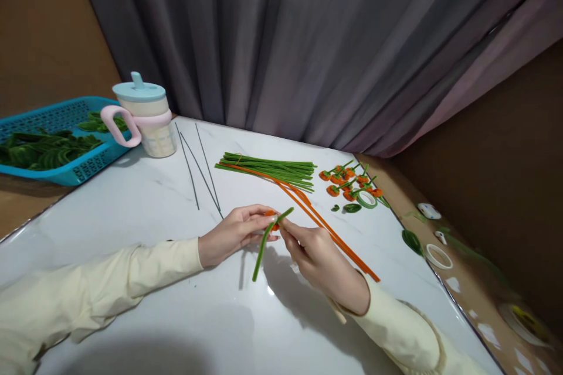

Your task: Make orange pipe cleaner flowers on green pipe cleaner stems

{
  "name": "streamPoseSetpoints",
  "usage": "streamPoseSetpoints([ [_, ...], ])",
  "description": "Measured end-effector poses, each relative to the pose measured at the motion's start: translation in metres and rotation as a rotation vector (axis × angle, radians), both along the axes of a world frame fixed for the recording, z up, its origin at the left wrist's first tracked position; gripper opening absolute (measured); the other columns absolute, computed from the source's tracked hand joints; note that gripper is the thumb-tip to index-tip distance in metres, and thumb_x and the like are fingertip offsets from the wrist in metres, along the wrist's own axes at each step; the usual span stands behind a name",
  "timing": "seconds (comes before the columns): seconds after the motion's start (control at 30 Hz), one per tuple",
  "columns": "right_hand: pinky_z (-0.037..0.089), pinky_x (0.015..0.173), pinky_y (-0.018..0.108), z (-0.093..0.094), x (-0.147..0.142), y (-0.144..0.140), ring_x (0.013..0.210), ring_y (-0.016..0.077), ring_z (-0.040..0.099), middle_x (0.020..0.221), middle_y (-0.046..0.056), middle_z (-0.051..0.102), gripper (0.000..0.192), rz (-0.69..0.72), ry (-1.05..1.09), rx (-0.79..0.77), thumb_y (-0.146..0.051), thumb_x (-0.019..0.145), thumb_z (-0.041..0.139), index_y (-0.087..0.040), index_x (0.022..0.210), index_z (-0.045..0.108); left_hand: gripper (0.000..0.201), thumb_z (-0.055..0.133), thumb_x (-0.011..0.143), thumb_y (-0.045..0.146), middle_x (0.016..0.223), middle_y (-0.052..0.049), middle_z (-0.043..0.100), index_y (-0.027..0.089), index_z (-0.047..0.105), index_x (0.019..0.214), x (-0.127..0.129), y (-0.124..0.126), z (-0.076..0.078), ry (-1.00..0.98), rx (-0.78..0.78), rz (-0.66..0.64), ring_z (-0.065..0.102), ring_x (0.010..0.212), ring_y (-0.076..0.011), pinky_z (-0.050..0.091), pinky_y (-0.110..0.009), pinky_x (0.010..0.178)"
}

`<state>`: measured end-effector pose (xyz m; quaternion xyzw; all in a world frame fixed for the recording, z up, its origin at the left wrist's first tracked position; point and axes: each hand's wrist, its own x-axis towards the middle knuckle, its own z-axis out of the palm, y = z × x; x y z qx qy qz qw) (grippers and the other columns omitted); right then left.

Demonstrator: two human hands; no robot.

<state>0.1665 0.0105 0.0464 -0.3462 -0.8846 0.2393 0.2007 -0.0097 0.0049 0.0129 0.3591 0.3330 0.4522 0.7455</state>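
On the bench (132,211), the basket (65,173) sits at ten o'clock with the cup (147,120) just right; pipe-cleaner bundle (268,169) at twelve, small flowers (349,181) at one

It looked like a home craft corner rather than a workshop: a white marble-look table (132,205) stood against grey curtains (281,41) that filled the view from ten to two o'clock. At ten o'clock sat a lidded drinking cup (147,117) beside a blue plastic basket (65,170) of green leaves. Toward one o'clock lay green pipe cleaners (268,167), small orange flowers (349,181) and tape rolls (366,199).
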Motion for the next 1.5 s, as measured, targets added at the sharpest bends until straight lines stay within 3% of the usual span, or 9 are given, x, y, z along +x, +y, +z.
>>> streamPoseSetpoints([
  [0.3, 0.026, 0.036, 0.017, 0.017, -0.006, -0.009, 0.03, 0.0056, 0.036, 0.04, -0.008, 0.037, 0.027, -0.165, 0.111, -0.348, -0.023, 0.09, 0.036, -0.019, 0.064, 0.041, 0.026, 0.068, 0.076, 0.025, 0.095, -0.006, 0.064, 0.013, 0.061, 0.098, 0.002, -0.001, -0.002, 0.066, 0.111, 0.036, 0.061, 0.085, -0.0153, 0.047, -0.032, 0.086],
  [0.53, 0.018, 0.026, 0.015, 0.017, -0.007, -0.008, 0.025, 0.0041, 0.032, 0.044, -0.009, 0.039, 0.026, -0.233, 0.278, -0.726, -0.038, 0.088, 0.041, -0.018, 0.073, 0.048, 0.029, 0.07, 0.072, 0.026, 0.088, -0.005, 0.066, 0.012, 0.06, 0.096, 0.004, -0.005, 0.002, 0.194, 0.173, 0.146, 0.062, 0.077, -0.0152, 0.049, -0.029, 0.076],
  [0.73, 0.019, 0.027, 0.014, 0.016, -0.011, -0.008, 0.023, 0.003, 0.032, 0.041, -0.01, 0.038, 0.029, -0.266, 0.304, -0.746, -0.037, 0.088, 0.042, -0.016, 0.069, 0.048, 0.03, 0.067, 0.075, 0.028, 0.093, -0.006, 0.066, 0.014, 0.061, 0.101, 0.006, -0.007, 0.001, 0.231, 0.2, 0.203, 0.062, 0.079, -0.0162, 0.049, -0.027, 0.074],
  [0.9, 0.018, 0.026, 0.014, 0.014, -0.013, -0.006, 0.024, 0.0036, 0.035, 0.046, -0.009, 0.042, 0.03, -0.25, 0.341, -0.789, -0.038, 0.088, 0.041, -0.013, 0.094, 0.057, 0.03, 0.064, 0.079, 0.029, 0.101, -0.006, 0.064, 0.016, 0.061, 0.105, 0.004, -0.003, -0.003, 0.154, 0.13, 0.172, 0.061, 0.081, -0.0145, 0.049, -0.026, 0.076],
  [1.0, 0.021, 0.027, 0.015, 0.016, -0.007, -0.005, 0.025, 0.0045, 0.036, 0.051, -0.008, 0.047, 0.042, -0.264, 0.357, -0.835, -0.039, 0.088, 0.042, -0.014, 0.122, 0.046, 0.025, 0.064, 0.079, 0.025, 0.099, -0.006, 0.064, 0.016, 0.061, 0.102, 0.002, 0.0, -0.003, 0.042, 0.014, 0.16, 0.061, 0.083, -0.0142, 0.05, -0.029, 0.082],
  [1.13, 0.031, 0.032, 0.019, 0.004, 0.017, 0.001, 0.031, 0.0073, 0.041, 0.058, -0.006, 0.052, 0.046, -0.234, 0.255, -0.594, -0.043, 0.09, 0.037, -0.018, 0.129, 0.034, 0.016, 0.061, 0.081, 0.016, 0.095, -0.006, 0.063, 0.012, 0.063, 0.096, -0.001, 0.006, -0.006, -0.093, -0.096, 0.125, 0.061, 0.083, -0.0132, 0.05, -0.032, 0.088],
  [1.23, 0.042, 0.051, 0.024, -0.019, 0.039, 0.011, 0.05, 0.0125, 0.054, 0.064, -0.001, 0.057, 0.028, -0.236, -0.033, -0.137, -0.036, 0.093, 0.035, -0.017, 0.111, 0.047, 0.013, 0.058, 0.08, 0.01, 0.088, -0.006, 0.062, 0.01, 0.064, 0.092, -0.003, 0.009, -0.008, -0.18, -0.213, 0.032, 0.061, 0.074, -0.0108, 0.053, -0.031, 0.083],
  [1.37, 0.045, 0.061, 0.027, -0.042, 0.055, 0.024, 0.069, 0.0169, 0.059, 0.079, 0.006, 0.061, 0.026, -0.161, -0.346, 0.17, -0.028, 0.095, 0.03, -0.018, 0.089, 0.053, 0.015, 0.056, 0.081, 0.01, 0.076, -0.004, 0.058, 0.007, 0.065, 0.093, -0.005, 0.009, -0.007, -0.272, -0.275, -0.12, 0.056, 0.06, -0.0083, 0.054, -0.033, 0.08],
  [1.5, 0.047, 0.067, 0.03, -0.039, 0.051, 0.027, 0.077, 0.019, 0.058, 0.084, 0.009, 0.061, 0.022, -0.047, -0.269, 0.394, -0.025, 0.095, 0.033, -0.016, 0.099, 0.053, 0.017, 0.056, 0.081, 0.011, 0.074, -0.003, 0.056, 0.006, 0.065, 0.095, -0.004, 0.006, -0.007, -0.266, -0.3, -0.177, 0.055, 0.06, -0.0085, 0.053, -0.034, 0.081],
])
